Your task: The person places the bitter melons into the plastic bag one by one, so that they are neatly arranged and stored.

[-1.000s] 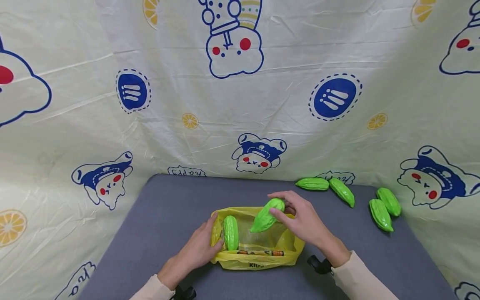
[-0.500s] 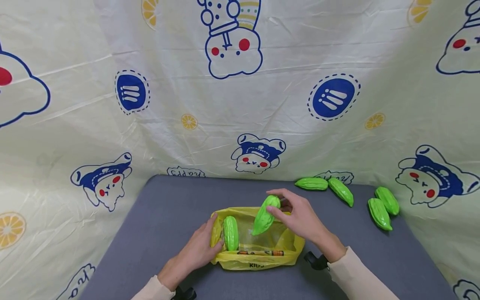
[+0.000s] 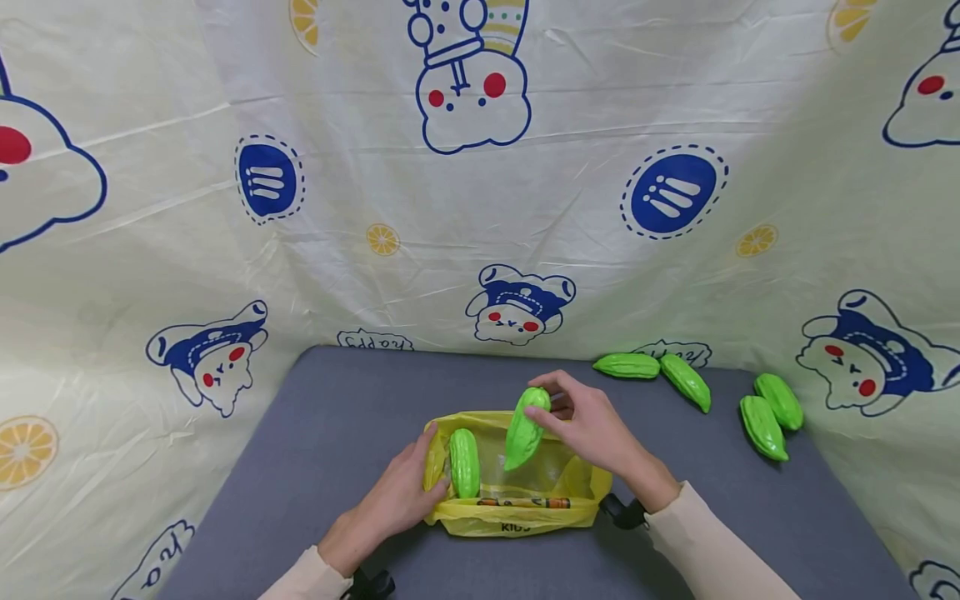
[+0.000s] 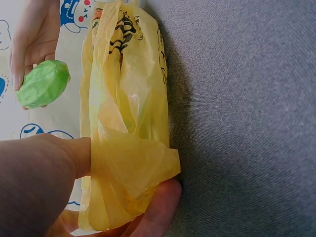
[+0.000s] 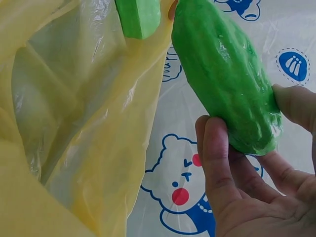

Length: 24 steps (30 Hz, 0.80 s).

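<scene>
My right hand [image 3: 592, 421] pinches a bright green bitter melon [image 3: 527, 429] by its upper end, thumb on one side and fingers on the other. The melon tilts tip-down over the mouth of a yellow plastic bag [image 3: 517, 525]. At the bag's left side my left hand [image 3: 401, 487] grips the rim, its thumb inside; the left wrist view shows its fingers [image 4: 160, 207] curled round the film. Inside the bag, along the left wall, lies another green bitter melon [image 3: 465, 463]. In the right wrist view the held melon [image 5: 224, 74] hangs beside the bag's opening [image 5: 94, 123].
Two bitter melons [image 3: 627, 365] lie end to end at the table's back edge. Another pair [image 3: 763, 428] rests side by side near the right edge. A printed white sheet [image 3: 360, 192] hangs behind the grey table [image 3: 330, 417].
My right hand has moved a little left and up over the bag, turning the bitter melon more upright. My left hand keeps its hold on the bag.
</scene>
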Each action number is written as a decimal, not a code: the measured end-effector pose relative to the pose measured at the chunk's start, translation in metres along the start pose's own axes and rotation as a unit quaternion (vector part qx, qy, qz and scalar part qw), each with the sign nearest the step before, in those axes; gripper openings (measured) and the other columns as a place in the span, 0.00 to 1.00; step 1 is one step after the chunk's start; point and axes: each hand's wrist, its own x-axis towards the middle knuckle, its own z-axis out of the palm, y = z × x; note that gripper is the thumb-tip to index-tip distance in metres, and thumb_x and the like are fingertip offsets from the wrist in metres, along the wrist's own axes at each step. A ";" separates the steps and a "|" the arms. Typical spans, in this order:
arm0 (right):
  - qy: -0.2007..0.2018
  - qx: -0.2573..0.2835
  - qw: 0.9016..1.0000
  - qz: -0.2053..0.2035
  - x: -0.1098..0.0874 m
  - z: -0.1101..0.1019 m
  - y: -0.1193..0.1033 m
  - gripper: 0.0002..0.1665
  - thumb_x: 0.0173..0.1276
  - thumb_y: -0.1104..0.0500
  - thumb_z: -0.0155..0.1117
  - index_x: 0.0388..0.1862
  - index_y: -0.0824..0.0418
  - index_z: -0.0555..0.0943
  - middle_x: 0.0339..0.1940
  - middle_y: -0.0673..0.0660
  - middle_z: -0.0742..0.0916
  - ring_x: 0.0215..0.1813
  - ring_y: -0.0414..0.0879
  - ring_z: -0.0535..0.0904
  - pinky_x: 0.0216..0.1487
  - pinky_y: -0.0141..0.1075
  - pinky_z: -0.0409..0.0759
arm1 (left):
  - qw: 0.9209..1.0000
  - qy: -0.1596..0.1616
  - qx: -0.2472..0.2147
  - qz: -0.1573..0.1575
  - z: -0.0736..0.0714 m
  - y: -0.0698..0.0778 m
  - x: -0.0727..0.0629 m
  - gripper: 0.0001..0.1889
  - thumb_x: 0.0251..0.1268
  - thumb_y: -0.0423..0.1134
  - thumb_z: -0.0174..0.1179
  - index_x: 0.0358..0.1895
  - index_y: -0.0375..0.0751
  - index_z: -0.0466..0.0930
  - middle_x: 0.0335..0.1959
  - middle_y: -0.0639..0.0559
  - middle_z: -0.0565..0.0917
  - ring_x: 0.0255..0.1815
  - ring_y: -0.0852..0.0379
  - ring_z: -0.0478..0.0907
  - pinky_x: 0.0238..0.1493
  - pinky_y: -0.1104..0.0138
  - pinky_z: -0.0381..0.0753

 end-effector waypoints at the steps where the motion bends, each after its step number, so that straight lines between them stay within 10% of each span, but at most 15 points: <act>1: -0.003 0.001 1.000 -0.001 0.001 0.000 0.000 0.27 0.87 0.42 0.74 0.74 0.54 0.85 0.62 0.55 0.94 0.56 0.46 0.95 0.61 0.45 0.94 | 1.000 -0.001 0.000 -0.001 0.000 0.000 0.000 0.49 0.78 0.39 0.74 0.95 0.33 0.58 0.84 0.23 0.76 0.82 0.25 0.78 0.77 0.34 0.82; 24: -0.076 -0.014 0.997 0.004 0.023 0.008 0.001 0.25 0.87 0.42 0.74 0.74 0.51 0.87 0.60 0.56 0.94 0.56 0.48 0.94 0.58 0.49 0.94 | 1.000 -0.004 -0.005 -0.010 0.000 0.002 0.002 0.50 0.78 0.40 0.74 0.95 0.34 0.57 0.85 0.22 0.74 0.83 0.24 0.77 0.78 0.33 0.81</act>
